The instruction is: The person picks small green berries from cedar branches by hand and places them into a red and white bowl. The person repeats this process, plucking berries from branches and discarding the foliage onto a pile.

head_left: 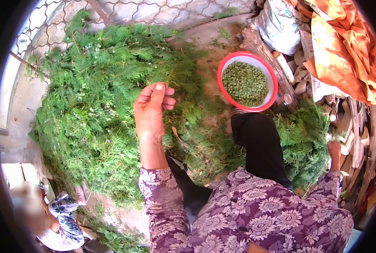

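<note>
My left hand (154, 107) is raised over the heap of feathery evergreen branches (91, 105). Its thumb presses against the curled fingers; whatever may be pinched there is too small to make out. Small pale green cones dot the branches below it. Off to the right, my right hand (334, 149) hangs low between more cut greenery (301, 143) and the firewood, small and blurred, its fingers not showing clearly. Beyond my knee stands a basin (274, 90) with a red rim and white inside, holding many small green cones (245, 84).
Stacked firewood (356, 130) lines the right side, below an orange cloth (344, 46) and a white sack (278, 27). A wire mesh fence (154, 12) runs along the far side. Another person (63, 219) sits at the lower left, beside the heap.
</note>
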`<state>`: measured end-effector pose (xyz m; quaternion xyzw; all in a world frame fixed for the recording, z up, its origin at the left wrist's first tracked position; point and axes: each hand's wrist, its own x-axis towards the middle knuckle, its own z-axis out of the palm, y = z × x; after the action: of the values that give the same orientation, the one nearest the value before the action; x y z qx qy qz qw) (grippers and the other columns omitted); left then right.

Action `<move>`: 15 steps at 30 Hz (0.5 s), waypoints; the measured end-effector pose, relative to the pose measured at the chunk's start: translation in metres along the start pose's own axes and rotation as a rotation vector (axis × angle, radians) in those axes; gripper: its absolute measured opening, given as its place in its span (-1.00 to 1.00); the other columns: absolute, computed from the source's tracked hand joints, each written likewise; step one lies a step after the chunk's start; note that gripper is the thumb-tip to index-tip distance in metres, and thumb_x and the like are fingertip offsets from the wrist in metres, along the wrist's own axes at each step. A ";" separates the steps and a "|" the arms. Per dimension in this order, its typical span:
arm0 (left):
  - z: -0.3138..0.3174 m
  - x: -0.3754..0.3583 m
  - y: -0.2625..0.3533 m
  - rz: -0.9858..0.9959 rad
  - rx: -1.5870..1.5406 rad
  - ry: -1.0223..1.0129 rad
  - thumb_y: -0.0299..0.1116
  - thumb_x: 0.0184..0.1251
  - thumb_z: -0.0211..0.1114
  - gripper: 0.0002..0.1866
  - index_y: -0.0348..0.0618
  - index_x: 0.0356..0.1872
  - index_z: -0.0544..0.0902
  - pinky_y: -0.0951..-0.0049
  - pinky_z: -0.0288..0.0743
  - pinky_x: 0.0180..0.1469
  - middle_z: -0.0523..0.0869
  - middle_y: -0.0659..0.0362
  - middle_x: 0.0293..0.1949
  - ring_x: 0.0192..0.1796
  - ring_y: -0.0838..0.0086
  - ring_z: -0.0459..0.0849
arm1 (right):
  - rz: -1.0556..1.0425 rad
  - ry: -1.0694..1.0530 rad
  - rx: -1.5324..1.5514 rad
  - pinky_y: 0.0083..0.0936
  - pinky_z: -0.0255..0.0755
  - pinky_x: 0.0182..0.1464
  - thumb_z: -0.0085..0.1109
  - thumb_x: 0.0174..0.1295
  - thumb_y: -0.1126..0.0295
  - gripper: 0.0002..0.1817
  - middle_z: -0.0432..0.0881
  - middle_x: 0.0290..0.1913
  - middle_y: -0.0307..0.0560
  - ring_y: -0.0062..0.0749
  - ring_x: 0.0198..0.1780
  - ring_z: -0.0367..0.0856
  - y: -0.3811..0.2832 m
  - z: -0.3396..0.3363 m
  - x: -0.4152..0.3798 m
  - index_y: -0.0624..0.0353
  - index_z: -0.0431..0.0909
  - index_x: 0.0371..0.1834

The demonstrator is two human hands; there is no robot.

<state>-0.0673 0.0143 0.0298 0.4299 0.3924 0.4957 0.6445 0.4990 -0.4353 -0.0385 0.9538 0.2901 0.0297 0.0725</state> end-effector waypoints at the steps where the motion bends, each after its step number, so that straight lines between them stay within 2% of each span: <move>1: -0.003 0.000 0.002 0.014 -0.006 0.005 -0.32 0.28 0.14 -0.80 -0.26 -0.27 0.58 0.60 0.45 -0.48 0.66 0.12 -0.42 -0.52 0.57 0.57 | -0.147 0.147 -0.010 -0.13 0.38 -0.23 0.06 -0.06 0.15 -0.64 0.54 -0.47 0.24 0.10 -0.35 0.53 -0.018 -0.003 0.019 0.30 0.55 -0.47; 2: -0.005 -0.001 0.003 0.016 -0.004 0.009 -0.32 0.28 0.14 -0.80 -0.26 -0.27 0.58 0.60 0.45 -0.48 0.66 0.12 -0.42 -0.52 0.57 0.57 | -0.118 0.025 0.020 -0.15 0.37 -0.22 0.06 -0.02 0.14 -0.64 0.53 -0.48 0.21 0.09 -0.32 0.52 -0.078 -0.037 0.033 0.28 0.53 -0.43; 3: -0.006 -0.001 0.005 0.020 -0.022 0.009 -0.32 0.28 0.13 -0.80 -0.26 -0.27 0.58 0.60 0.45 -0.48 0.66 0.12 -0.42 -0.52 0.56 0.57 | -0.214 -0.015 0.142 -0.18 0.37 -0.22 0.06 -0.01 0.14 -0.65 0.53 -0.50 0.19 0.05 -0.33 0.52 -0.136 -0.064 0.039 0.28 0.51 -0.46; 4: -0.007 -0.001 0.007 0.025 -0.040 0.008 -0.32 0.28 0.13 -0.80 -0.27 -0.27 0.58 0.60 0.44 -0.48 0.66 0.11 -0.42 -0.52 0.56 0.57 | -0.366 0.050 0.165 -0.20 0.31 -0.35 0.04 0.02 0.16 -0.66 0.47 -0.52 0.17 0.01 -0.44 0.47 -0.173 -0.063 0.057 0.28 0.47 -0.47; 5: -0.007 -0.001 0.010 0.033 -0.041 0.011 -0.32 0.28 0.13 -0.80 -0.27 -0.27 0.58 0.60 0.44 -0.48 0.66 0.11 -0.42 -0.52 0.56 0.57 | -0.513 0.057 0.405 -0.24 0.32 -0.33 0.04 0.04 0.17 -0.67 0.47 -0.53 0.15 -0.04 -0.45 0.45 -0.239 -0.095 0.043 0.30 0.46 -0.44; 7: -0.008 -0.003 0.014 0.022 -0.075 0.046 -0.32 0.29 0.12 -0.79 -0.28 -0.27 0.58 0.59 0.44 -0.47 0.66 0.10 -0.42 -0.52 0.56 0.56 | -0.708 0.013 0.317 -0.29 0.40 -0.23 0.05 0.05 0.21 -0.65 0.56 -0.39 0.16 -0.07 -0.36 0.54 -0.337 -0.106 0.055 0.28 0.52 -0.24; 8: -0.011 -0.003 0.015 0.027 -0.089 0.053 -0.31 0.29 0.13 -0.78 -0.29 -0.27 0.57 0.58 0.44 -0.47 0.66 0.08 -0.42 -0.52 0.55 0.56 | -0.795 -0.048 0.453 -0.30 0.41 -0.20 0.08 0.02 0.26 -0.63 0.58 -0.32 0.16 -0.07 -0.31 0.56 -0.382 -0.116 0.047 0.22 0.53 -0.13; 10: -0.014 -0.004 0.019 0.049 -0.121 0.075 -0.31 0.26 0.16 -0.79 -0.27 -0.28 0.58 0.61 0.44 -0.47 0.66 0.10 -0.43 -0.53 0.57 0.56 | -1.084 -0.073 0.402 -0.29 0.42 -0.18 0.15 -0.04 0.30 -0.62 0.59 -0.31 0.13 -0.04 -0.26 0.56 -0.467 -0.125 0.037 0.24 0.53 -0.13; 11: -0.016 -0.004 0.021 0.070 -0.154 0.090 -0.30 0.24 0.19 -0.80 -0.25 -0.30 0.59 0.63 0.44 -0.48 0.67 0.13 -0.44 -0.54 0.59 0.56 | -1.280 -0.002 0.374 -0.27 0.41 -0.15 0.14 -0.03 0.28 -0.62 0.58 -0.28 0.14 -0.02 -0.24 0.55 -0.506 -0.105 0.042 0.24 0.53 -0.13; 12: -0.021 -0.004 0.021 0.080 -0.175 0.084 -0.31 0.25 0.17 -0.80 -0.27 -0.28 0.58 0.61 0.45 -0.48 0.67 0.10 -0.42 -0.53 0.57 0.57 | -1.278 -0.153 0.399 -0.24 0.40 -0.11 0.11 -0.01 0.28 -0.63 0.58 -0.24 0.15 0.00 -0.20 0.54 -0.543 -0.109 0.029 0.24 0.53 -0.15; 13: -0.024 -0.005 0.022 0.078 -0.170 0.090 -0.31 0.25 0.17 -0.80 -0.27 -0.28 0.58 0.61 0.45 -0.48 0.67 0.10 -0.42 -0.53 0.57 0.57 | -1.361 -0.216 0.377 -0.23 0.40 -0.10 0.09 -0.02 0.25 -0.63 0.58 -0.21 0.15 0.00 -0.18 0.54 -0.579 -0.101 0.022 0.24 0.53 -0.16; 15: -0.029 -0.006 0.029 0.075 -0.207 0.139 -0.31 0.27 0.14 -0.76 -0.33 -0.26 0.54 0.52 0.45 -0.45 0.65 0.03 -0.39 -0.49 0.46 0.56 | -1.454 -0.200 0.459 -0.23 0.42 -0.13 0.09 -0.07 0.24 -0.66 0.59 -0.29 0.13 0.02 -0.21 0.54 -0.632 -0.074 0.006 0.23 0.55 -0.28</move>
<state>-0.1040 0.0173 0.0481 0.3399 0.3665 0.5861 0.6377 0.1492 0.0961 -0.0641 0.5125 0.8352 -0.1726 -0.1001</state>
